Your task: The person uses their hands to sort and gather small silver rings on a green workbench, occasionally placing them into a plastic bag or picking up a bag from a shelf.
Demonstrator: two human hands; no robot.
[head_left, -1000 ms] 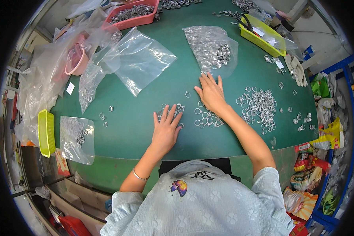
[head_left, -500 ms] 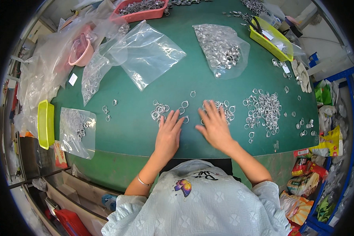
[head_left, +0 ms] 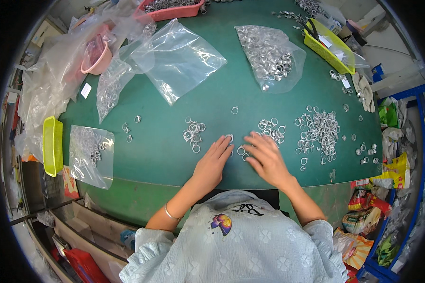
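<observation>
Silver-coloured metal rings lie in loose groups on the green tabletop. My left hand [head_left: 213, 162] rests on the table with its fingers stretched out, and a ring or two show at its fingertips. A small pile of rings [head_left: 192, 134] lies to the left of it. My right hand [head_left: 268, 162] is open, its fingers spread at the near side of a middle pile of rings [head_left: 275, 129], partly covering it. Between my hands, by the right fingertips, lie loose rings [head_left: 242, 151]. A larger ring pile [head_left: 318, 136] spreads out farther right.
At the back lie a filled plastic bag of rings [head_left: 269, 59] and a flat clear bag [head_left: 182, 61]. A smaller bag [head_left: 92, 155] and a yellow basket [head_left: 53, 146] sit at the left. A yellow-green tray [head_left: 328, 47] and a pink tray [head_left: 170, 12] stand at the far side.
My left hand has slid right, away from the left pile, and the rings near its fingers have shifted toward the middle. My right hand has drawn slightly back and right.
</observation>
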